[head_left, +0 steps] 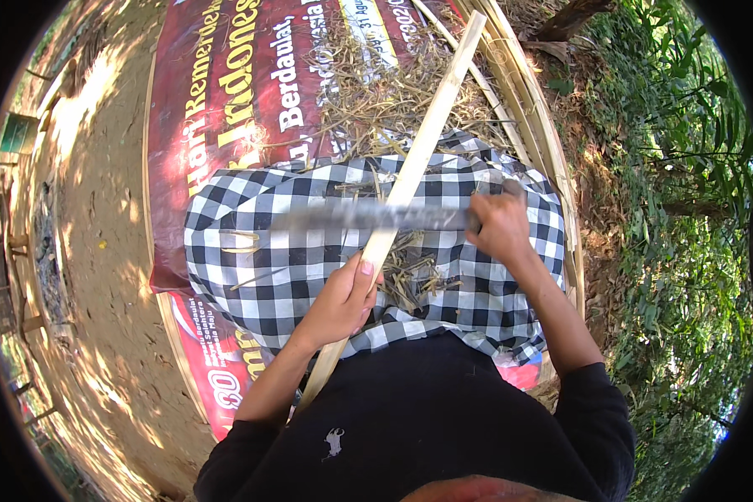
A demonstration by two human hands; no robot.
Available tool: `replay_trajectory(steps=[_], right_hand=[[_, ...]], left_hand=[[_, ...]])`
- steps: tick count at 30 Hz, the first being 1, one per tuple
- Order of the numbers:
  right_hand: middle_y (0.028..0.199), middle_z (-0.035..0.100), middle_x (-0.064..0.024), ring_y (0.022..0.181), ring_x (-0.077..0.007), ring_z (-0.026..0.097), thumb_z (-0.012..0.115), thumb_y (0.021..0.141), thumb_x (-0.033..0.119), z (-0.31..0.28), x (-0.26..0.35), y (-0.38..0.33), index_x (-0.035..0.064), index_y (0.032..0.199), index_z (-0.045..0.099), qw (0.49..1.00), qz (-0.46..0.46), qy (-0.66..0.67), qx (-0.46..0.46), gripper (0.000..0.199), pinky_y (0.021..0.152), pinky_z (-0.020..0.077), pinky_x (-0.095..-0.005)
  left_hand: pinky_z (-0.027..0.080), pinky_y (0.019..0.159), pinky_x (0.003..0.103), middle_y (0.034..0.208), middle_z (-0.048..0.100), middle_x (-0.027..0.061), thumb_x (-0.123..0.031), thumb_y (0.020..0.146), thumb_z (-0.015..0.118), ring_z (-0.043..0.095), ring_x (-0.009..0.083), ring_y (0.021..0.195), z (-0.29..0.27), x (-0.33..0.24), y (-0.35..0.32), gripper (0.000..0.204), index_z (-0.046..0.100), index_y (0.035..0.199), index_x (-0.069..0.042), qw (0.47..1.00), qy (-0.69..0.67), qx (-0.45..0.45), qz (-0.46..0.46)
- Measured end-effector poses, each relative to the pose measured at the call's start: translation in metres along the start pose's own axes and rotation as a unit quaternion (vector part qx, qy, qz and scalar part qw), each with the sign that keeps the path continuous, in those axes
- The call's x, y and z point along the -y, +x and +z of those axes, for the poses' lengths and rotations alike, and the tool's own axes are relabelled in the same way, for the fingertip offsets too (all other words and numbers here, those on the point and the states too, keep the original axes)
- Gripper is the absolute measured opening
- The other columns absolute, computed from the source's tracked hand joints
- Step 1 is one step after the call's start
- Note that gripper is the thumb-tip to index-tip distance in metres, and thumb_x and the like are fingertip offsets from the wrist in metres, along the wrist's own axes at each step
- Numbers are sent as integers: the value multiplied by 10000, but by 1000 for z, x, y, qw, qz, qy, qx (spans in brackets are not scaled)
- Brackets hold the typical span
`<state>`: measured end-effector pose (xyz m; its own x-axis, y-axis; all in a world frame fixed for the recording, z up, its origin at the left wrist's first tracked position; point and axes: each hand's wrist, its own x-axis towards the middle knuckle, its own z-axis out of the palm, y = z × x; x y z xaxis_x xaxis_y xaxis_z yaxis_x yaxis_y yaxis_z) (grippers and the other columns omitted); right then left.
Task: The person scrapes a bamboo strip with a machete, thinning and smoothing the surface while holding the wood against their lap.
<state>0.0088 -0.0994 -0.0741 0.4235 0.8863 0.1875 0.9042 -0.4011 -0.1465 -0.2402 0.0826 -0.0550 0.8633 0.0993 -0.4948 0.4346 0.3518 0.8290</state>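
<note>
My left hand (341, 299) is closed around a long, pale bamboo strip (431, 134), which slants from beside my body up to the far right. In my right hand (502, 224) is the handle of a machete (326, 219). Its dark blade is smeared by motion and points left, crossing the strip just beyond my left fingers; whether it bites into the bamboo I cannot tell. Black-and-white checkered cloth (251, 205) covers my lap beneath both hands. Thin bamboo shavings (418, 280) lie on the cloth, right of my left hand.
A red printed banner (171, 151) is spread under and ahead of me, with a heap of shavings (376, 92) on its far part. Long bamboo strips (552, 138) run along its right edge. Bare soil (100, 251) lies left, green plants (678, 251) right.
</note>
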Motion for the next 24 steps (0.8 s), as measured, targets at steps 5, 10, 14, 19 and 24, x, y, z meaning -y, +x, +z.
replay_trajectory(steps=[5,10,14,19,24], right_hand=[[664,663,-195,655,-401,677,687,832,267,-9,-4,21,45,805,620,965,251,-21,78,233,619,530,-540],[606,621,-109,596,-352,635,720,672,177,-3,31,-7,80,764,601,999,8,15,45,179,728,527,-402],[635,658,-157,590,-363,668,731,745,206,8,-20,3,55,776,615,984,167,-9,54,193,584,540,-473],[618,638,-129,569,-349,649,725,742,217,-3,30,-13,65,758,601,996,47,2,73,196,575,527,-476],[663,659,-170,602,-379,653,718,790,236,-6,-43,16,44,789,627,979,195,-54,29,212,598,531,-487]], left_hand=[[328,371,230,613,396,-22,-375,1111,271,364,53,396,6,2,5,409,466,1000,-34,1000,7,-11,6],[322,368,232,614,395,-27,-371,1112,271,361,51,399,8,11,12,402,470,1003,-38,998,30,-25,39],[326,372,233,609,392,-30,-377,1112,277,367,53,402,9,8,8,401,476,1007,-44,999,29,-21,18],[328,373,233,609,390,-31,-386,1110,285,359,51,401,5,9,13,404,465,998,-41,1000,-12,-6,11],[326,367,225,603,377,-29,-392,1111,282,343,46,395,5,-6,6,410,458,994,-41,1000,-27,16,3]])
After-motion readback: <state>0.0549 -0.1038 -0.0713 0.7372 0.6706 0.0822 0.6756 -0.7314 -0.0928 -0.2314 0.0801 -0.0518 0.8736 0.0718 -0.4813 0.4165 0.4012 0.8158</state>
